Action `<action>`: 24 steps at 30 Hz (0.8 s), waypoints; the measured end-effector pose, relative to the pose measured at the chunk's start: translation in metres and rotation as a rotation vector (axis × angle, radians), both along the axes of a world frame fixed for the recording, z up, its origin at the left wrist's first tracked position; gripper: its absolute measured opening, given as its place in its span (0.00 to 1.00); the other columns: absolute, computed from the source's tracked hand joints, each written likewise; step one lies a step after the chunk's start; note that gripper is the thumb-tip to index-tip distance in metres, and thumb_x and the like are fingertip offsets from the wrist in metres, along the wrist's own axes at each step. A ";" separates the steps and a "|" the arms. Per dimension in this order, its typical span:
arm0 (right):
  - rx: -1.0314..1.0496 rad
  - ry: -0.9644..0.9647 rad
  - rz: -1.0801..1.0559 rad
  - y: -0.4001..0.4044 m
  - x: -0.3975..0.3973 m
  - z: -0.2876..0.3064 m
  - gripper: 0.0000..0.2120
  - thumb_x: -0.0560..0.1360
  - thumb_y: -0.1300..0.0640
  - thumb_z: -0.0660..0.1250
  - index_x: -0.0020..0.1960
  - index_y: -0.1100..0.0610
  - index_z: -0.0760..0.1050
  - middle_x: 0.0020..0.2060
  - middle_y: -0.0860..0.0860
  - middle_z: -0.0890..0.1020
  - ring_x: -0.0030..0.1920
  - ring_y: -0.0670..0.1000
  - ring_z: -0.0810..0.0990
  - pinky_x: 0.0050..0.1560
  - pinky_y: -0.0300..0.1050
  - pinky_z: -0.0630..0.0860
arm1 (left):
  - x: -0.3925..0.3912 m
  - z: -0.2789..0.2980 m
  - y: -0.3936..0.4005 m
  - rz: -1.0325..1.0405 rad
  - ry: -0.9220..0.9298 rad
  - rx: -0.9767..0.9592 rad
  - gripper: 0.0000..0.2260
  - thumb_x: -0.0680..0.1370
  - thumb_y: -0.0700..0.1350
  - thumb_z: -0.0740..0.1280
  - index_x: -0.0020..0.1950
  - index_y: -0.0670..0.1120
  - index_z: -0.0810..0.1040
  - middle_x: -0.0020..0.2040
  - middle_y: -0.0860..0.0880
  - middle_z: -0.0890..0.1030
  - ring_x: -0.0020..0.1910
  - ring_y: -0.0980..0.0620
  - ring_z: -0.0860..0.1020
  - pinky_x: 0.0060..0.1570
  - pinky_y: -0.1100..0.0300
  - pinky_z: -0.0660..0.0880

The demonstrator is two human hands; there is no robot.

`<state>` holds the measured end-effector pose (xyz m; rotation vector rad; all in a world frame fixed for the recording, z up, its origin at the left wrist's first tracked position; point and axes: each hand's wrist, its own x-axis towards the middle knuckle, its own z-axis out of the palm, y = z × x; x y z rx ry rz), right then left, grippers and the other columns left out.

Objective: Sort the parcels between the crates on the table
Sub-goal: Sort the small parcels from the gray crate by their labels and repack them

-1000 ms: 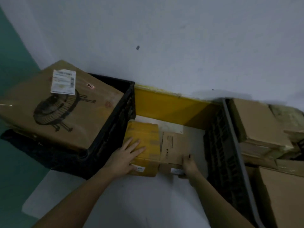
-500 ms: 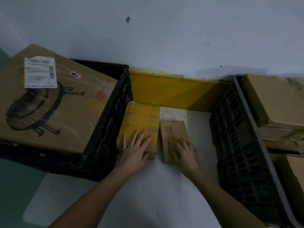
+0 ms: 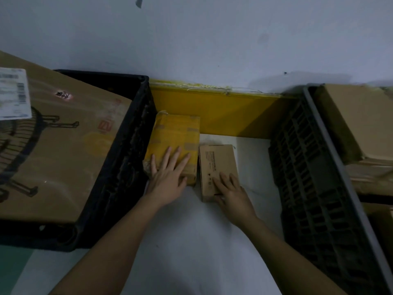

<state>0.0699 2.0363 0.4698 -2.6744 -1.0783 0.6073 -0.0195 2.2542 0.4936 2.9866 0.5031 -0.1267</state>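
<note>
My left hand (image 3: 168,179) lies flat on top of the yellow taped parcel (image 3: 174,143). Its fingers (image 3: 177,161) are straight and spread apart, pressing down on the near end of the parcel, and my thumb sits at the near corner. My right hand (image 3: 231,194) rests on the small brown box (image 3: 217,167). Its fingers (image 3: 225,179) lie flat and close together on the near part of the box top, not curled around it. The two parcels sit side by side between my hands, with only a thin gap between them. Both stand on the white surface (image 3: 191,241). The yellow parcel goes farther out past my fingertips than the brown box does, up to a yellow board (image 3: 223,111) that stands against the gray wall (image 3: 212,39). Just left of my left hand is a black crate (image 3: 127,156), and the yellow parcel is right beside its wall. A big cardboard box with a fan drawing (image 3: 59,150) lies in that crate and sticks up over the rim, with a white label (image 3: 13,94) on it. Well to the right of my right hand is a gray crate (image 3: 314,177) with slotted sides. More brown cardboard boxes (image 3: 359,124) are piled inside it.
</note>
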 end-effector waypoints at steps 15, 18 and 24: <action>0.019 -0.045 -0.058 0.060 0.050 -0.009 0.30 0.84 0.46 0.54 0.81 0.48 0.46 0.81 0.51 0.45 0.80 0.58 0.40 0.77 0.57 0.48 | 0.020 -0.022 0.008 0.029 -0.062 0.032 0.43 0.73 0.65 0.65 0.79 0.62 0.40 0.81 0.45 0.39 0.79 0.43 0.36 0.71 0.35 0.36; 0.015 -0.051 -0.050 0.062 0.055 -0.013 0.32 0.83 0.46 0.55 0.81 0.48 0.43 0.81 0.51 0.43 0.79 0.58 0.39 0.77 0.57 0.47 | 0.020 -0.025 0.009 0.033 -0.077 0.032 0.43 0.72 0.66 0.66 0.80 0.61 0.45 0.81 0.45 0.43 0.79 0.43 0.40 0.71 0.35 0.37; -0.024 -0.046 -0.003 0.059 0.053 -0.013 0.42 0.79 0.43 0.61 0.80 0.49 0.35 0.79 0.51 0.37 0.79 0.58 0.35 0.77 0.57 0.43 | 0.021 -0.017 0.009 0.039 0.000 -0.015 0.43 0.74 0.62 0.64 0.77 0.64 0.35 0.80 0.47 0.35 0.78 0.45 0.33 0.71 0.37 0.31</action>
